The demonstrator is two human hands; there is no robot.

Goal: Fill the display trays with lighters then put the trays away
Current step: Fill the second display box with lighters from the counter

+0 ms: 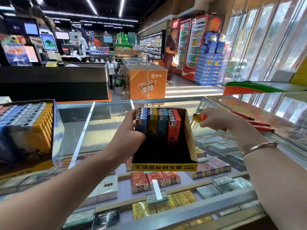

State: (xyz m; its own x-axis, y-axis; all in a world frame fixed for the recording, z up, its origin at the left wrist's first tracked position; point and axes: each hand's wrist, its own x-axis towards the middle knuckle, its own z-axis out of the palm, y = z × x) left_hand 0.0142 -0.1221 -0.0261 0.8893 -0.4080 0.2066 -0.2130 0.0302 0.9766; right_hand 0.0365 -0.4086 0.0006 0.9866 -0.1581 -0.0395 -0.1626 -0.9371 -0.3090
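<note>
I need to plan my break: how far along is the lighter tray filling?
Done: the tray at left looks full. In hand: the left hand steadies the yellow-fronted tray, whose back rows hold lighters; the right hand grips more lighters. Left: the tray's empty front rows, loose red lighters and putting the trays away.

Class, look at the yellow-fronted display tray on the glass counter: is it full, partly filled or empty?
Partly filled. The display tray holds four colour rows of lighters at its back; the black front part is bare.
</note>
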